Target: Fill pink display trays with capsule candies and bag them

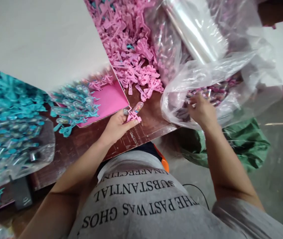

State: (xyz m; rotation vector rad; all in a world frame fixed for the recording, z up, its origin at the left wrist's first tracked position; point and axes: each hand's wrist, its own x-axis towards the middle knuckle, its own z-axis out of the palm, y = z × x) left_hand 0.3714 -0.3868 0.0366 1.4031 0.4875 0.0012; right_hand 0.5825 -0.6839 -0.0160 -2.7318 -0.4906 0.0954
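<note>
My left hand (116,126) pinches a small pink plastic piece (133,117) between thumb and fingers, above the table's front edge. A clear capsule (138,107) with colourful bits inside sticks up from that piece. My right hand (201,111) reaches into the mouth of a clear plastic bag (167,99), its fingers curled among shiny pink-tinted capsules (209,93). What lies between those fingers is not visible. Left of my left hand, a pink-bottomed white box (108,101) holds several capsules joined to teal pieces (79,103) and a few pink ones.
A heap of loose pink pieces (131,49) lies behind the box. Teal pieces (9,89) and a bag of teal-ended capsules (9,142) are on the left. A clear roll (186,30) rests on the right bag. Green sacking (248,144) sits below the table (151,127).
</note>
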